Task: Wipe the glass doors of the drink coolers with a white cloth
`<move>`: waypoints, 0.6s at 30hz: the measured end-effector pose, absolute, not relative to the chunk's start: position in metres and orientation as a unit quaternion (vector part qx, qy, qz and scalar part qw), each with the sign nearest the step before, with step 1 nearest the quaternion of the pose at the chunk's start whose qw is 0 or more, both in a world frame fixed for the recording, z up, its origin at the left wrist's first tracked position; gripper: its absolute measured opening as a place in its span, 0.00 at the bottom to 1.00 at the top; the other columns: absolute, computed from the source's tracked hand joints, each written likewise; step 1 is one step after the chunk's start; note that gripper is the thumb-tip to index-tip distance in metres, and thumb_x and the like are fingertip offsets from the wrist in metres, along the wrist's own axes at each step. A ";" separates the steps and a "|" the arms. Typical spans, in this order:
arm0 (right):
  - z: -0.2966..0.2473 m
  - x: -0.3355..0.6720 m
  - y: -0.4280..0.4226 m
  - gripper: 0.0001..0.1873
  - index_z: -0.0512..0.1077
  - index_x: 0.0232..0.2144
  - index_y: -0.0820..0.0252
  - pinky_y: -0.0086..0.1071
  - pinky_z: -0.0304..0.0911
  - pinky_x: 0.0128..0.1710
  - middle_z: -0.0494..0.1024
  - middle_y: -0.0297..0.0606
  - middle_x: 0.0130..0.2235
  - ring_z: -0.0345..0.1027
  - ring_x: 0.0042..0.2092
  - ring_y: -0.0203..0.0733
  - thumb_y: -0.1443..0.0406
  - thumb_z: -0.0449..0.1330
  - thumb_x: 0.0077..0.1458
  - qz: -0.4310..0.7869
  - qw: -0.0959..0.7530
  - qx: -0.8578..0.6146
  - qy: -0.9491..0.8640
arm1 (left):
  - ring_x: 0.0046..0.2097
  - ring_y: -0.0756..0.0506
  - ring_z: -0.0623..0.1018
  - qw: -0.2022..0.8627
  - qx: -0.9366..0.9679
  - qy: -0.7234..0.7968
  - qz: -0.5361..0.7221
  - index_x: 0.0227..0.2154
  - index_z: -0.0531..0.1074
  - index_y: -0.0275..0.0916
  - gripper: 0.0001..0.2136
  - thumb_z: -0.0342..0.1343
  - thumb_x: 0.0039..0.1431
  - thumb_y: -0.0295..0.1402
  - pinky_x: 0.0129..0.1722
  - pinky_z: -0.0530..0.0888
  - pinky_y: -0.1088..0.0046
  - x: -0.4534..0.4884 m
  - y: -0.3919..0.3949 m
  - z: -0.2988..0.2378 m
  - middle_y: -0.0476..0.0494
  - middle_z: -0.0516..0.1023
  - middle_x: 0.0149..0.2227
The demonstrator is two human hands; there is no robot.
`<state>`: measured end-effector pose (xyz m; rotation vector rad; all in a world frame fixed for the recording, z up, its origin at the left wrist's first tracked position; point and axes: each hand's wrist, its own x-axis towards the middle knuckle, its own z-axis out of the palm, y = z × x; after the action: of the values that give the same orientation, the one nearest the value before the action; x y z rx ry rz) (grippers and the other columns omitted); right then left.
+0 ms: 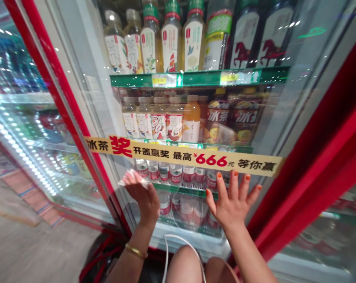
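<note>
White cloth (143, 182) sideways under left hand (144, 196).

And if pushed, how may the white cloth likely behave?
Probably floppy: the white cloth has an irregular, crumpled outline by the left hand. Likely light, since it looks thin; its loose edge may fold when pushed.

Yellow strip (180, 155), across glass door (107, 114): black "冰茶"; large red "奖"; black "开盖赢奖 最高"; red "¥666"; black "元 等你赢".
Brown bottles (217, 118), second row, right: "冰茶" in white characters, on two labels.
White-labelled bottles (115, 53), top row, far left: large "茶".
Horse-labelled bottles (245, 43), top row, right: red horse figure.
Price tags (160, 80), yellow, on green shelf edge (207, 78): digits too small to read surely; white upward arrow (179, 80) beside each.
Other small print: illegible.
</note>
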<state>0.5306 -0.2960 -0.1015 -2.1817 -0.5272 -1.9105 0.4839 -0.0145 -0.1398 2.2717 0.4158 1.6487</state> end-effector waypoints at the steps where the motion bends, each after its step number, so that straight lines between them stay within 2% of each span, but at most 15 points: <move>1: -0.103 0.531 -0.298 0.46 0.47 0.81 0.45 0.74 0.39 0.77 0.48 0.42 0.82 0.38 0.82 0.66 0.56 0.60 0.67 -0.638 0.106 -0.740 -0.187 | 0.82 0.24 0.40 0.139 0.805 0.106 0.567 0.80 0.42 0.32 0.37 0.43 0.77 0.45 0.78 0.43 0.28 0.486 -0.038 -0.140 0.22 0.42 0.81; 5: -0.107 0.532 -0.308 0.47 0.38 0.82 0.47 0.77 0.42 0.75 0.45 0.47 0.82 0.44 0.80 0.68 0.63 0.52 0.67 -0.635 0.189 -0.709 -0.241 | 0.83 0.31 0.34 0.035 0.853 -0.092 0.513 0.79 0.54 0.48 0.35 0.54 0.74 0.49 0.79 0.33 0.34 0.490 -0.114 -0.134 0.39 0.51 0.81; 7: -0.106 0.528 -0.312 0.45 0.38 0.82 0.50 0.77 0.44 0.74 0.42 0.50 0.82 0.44 0.81 0.67 0.64 0.48 0.68 -0.622 0.245 -0.697 -0.259 | 0.83 0.35 0.34 -0.017 0.846 -0.201 0.493 0.76 0.62 0.49 0.32 0.58 0.72 0.45 0.80 0.28 0.40 0.493 -0.125 -0.129 0.44 0.55 0.80; 9: -0.105 0.517 -0.315 0.42 0.41 0.81 0.51 0.76 0.47 0.74 0.44 0.52 0.82 0.43 0.81 0.66 0.63 0.48 0.70 -0.592 0.295 -0.703 -0.261 | 0.83 0.42 0.41 -0.052 0.817 -0.330 0.470 0.71 0.70 0.47 0.26 0.58 0.72 0.38 0.83 0.32 0.51 0.495 -0.116 -0.125 0.47 0.60 0.78; 11: -0.108 0.499 -0.318 0.39 0.47 0.80 0.50 0.72 0.54 0.73 0.47 0.54 0.81 0.45 0.81 0.64 0.62 0.51 0.72 -0.556 0.341 -0.716 -0.249 | 0.81 0.49 0.53 -0.069 0.782 -0.429 0.447 0.66 0.74 0.45 0.21 0.56 0.73 0.31 0.83 0.43 0.64 0.492 -0.096 -0.120 0.48 0.65 0.76; 13: -0.115 0.477 -0.318 0.35 0.57 0.77 0.48 0.64 0.62 0.71 0.56 0.53 0.79 0.53 0.79 0.61 0.63 0.55 0.72 -0.519 0.390 -0.722 -0.239 | 0.77 0.52 0.63 -0.068 0.766 -0.459 0.445 0.68 0.72 0.43 0.23 0.51 0.73 0.26 0.81 0.56 0.68 0.483 -0.078 -0.111 0.47 0.71 0.72; 15: -0.124 0.455 -0.313 0.28 0.66 0.72 0.48 0.56 0.68 0.69 0.67 0.50 0.74 0.63 0.74 0.56 0.63 0.56 0.72 -0.471 0.452 -0.720 -0.234 | 0.75 0.49 0.68 0.006 0.788 -0.417 0.453 0.73 0.65 0.42 0.27 0.47 0.74 0.24 0.78 0.65 0.62 0.466 -0.071 -0.097 0.42 0.74 0.70; 16: -0.128 0.445 -0.307 0.26 0.68 0.71 0.48 0.53 0.70 0.67 0.72 0.49 0.71 0.68 0.72 0.54 0.62 0.55 0.73 -0.442 0.487 -0.716 -0.234 | 0.74 0.48 0.70 0.069 0.807 -0.374 0.451 0.76 0.60 0.42 0.29 0.44 0.75 0.24 0.76 0.69 0.61 0.454 -0.075 -0.089 0.41 0.74 0.70; 18: -0.136 0.428 -0.289 0.28 0.63 0.74 0.48 0.48 0.75 0.62 0.76 0.48 0.69 0.73 0.68 0.51 0.59 0.47 0.77 -0.393 0.544 -0.701 -0.239 | 0.74 0.48 0.70 0.185 0.842 -0.287 0.418 0.79 0.51 0.45 0.30 0.38 0.78 0.27 0.72 0.73 0.64 0.426 -0.093 -0.074 0.41 0.70 0.73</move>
<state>0.4283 -0.2887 -0.1357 -1.6639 -0.5673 -0.9328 0.4262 -0.0926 -0.0740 2.3724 -0.8078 1.1788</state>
